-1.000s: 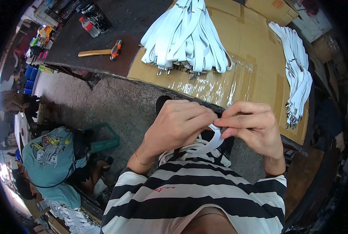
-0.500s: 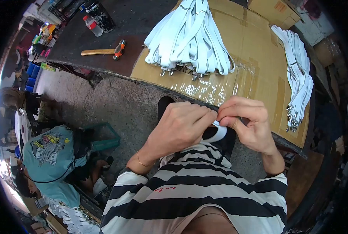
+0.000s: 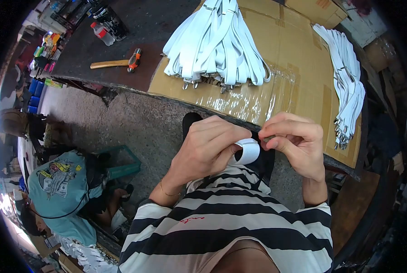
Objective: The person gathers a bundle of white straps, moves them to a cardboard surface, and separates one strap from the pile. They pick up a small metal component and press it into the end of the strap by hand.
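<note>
Above my lap, my left hand [image 3: 215, 144] pinches a white strap [image 3: 249, 152] that curls into a loop below its fingertips. To its right, my right hand [image 3: 294, 139] holds a small dark metal piece [image 3: 269, 138] between thumb and index finger, apart from the strap. Beyond my hands, a large bundle of white straps [image 3: 212, 45] with metal clips at its near end lies on the cardboard [image 3: 299, 91]. A second, narrower bundle of white straps [image 3: 348, 82] with clips lies along the right side of the cardboard.
A hammer [image 3: 117, 63], a red-capped bottle [image 3: 102, 34] and a dark tumbler [image 3: 110, 22] are on the dark table [image 3: 153, 27]. At the lower left sits a person in a teal shirt [image 3: 57, 191], near a green stool [image 3: 123, 168]. A cardboard box [image 3: 317, 11] stands at the back.
My hands have moved apart. The right one has come away from the strap to the right with the small piece, now visible. More of the strap's loop shows below my left hand.
</note>
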Motion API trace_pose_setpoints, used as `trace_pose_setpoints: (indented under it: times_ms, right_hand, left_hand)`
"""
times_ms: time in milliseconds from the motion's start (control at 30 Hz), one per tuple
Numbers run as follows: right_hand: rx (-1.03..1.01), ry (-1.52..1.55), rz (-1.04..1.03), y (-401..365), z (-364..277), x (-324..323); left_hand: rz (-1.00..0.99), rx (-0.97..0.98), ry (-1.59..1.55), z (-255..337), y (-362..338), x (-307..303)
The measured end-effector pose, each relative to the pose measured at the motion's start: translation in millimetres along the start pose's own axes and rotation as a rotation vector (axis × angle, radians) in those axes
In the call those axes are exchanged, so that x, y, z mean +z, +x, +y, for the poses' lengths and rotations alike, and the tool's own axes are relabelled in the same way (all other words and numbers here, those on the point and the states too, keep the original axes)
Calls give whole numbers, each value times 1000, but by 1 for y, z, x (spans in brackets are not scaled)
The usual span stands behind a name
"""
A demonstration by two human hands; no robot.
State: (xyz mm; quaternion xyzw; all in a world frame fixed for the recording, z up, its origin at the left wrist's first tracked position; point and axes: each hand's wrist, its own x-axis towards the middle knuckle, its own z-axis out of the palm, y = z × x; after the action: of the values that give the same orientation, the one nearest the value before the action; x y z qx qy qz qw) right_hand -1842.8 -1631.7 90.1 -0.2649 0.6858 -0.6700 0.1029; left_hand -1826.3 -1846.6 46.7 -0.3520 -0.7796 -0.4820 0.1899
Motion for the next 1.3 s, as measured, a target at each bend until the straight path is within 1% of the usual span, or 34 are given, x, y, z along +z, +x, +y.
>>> trace_pose_setpoints:
  times_ms: [33,67,133,167,200,233,267,367,467,500,533,567,667,733,767,833,967,1033,1067,1133,1200,1267,1300]
  right_hand:
    - [77,-43,-20,-1,-4,-1]
    - [77,-43,-18,-3,-3,0]
    - [144,198,127,-5,-1,5]
    - [143,200,128,-4,0,4]
    - [70,126,69,-3,1,1]
    - [-3,52,10,-2,2,-1]
    - [-3,53,11,-2,2,-3]
    - [22,-18,-11,-1,4,-5]
    - [-34,71,1,-1,6,0]
    - [28,132,11,-2,3,3]
    - [91,192,20,-3,1,4]
    - [91,192,20,-3,1,4]
    - [65,167,6,-1,1,3]
    - [-28,94,-47,0,3,2]
    - [-25,95,-48,0,2,2]
    - [-85,-3,-79,1,0,1]
    - [-79,-55,-96,3,-7,8]
    - [-170,-159,-171,4,-7,8]
    - [-169,-160,-172,4,-8,9]
    - [-146,-269,-149,4,-10,12]
    - [-135,-310,-141,2,-14,15]
    - [-120,-350,-130,2,-14,15]
    - [-157,-357,-149,2,-11,15]
  left_hand:
    - [15,-33,-12,1,0,1]
    - [32,-67,-23,2,0,1]
    - [60,-59,-59,5,1,3]
    - [90,-53,-95,6,2,4]
    - [89,-54,-95,5,2,4]
    - [107,9,-96,3,2,5]
    - [124,72,-98,1,1,6]
    - [105,119,-34,2,-2,4]
    - [50,116,3,7,-1,1]
    - [50,115,2,8,-2,2]
    - [99,77,-46,9,-4,5]
    - [150,40,-93,9,-6,7]
    - [171,27,-78,13,-7,6]
    - [164,41,-66,13,-8,5]
    - [156,56,-55,13,-8,4]
    - [144,57,-46,13,-8,1]
    - [125,78,-15,14,-8,-1]
    - [110,111,9,11,-9,-2]
    - [96,142,33,10,-9,-3]
    - [94,133,45,10,-9,-3]
    - [93,124,60,12,-9,-4]
    - [106,53,18,15,-11,-3]
    - [106,51,17,15,-11,-3]
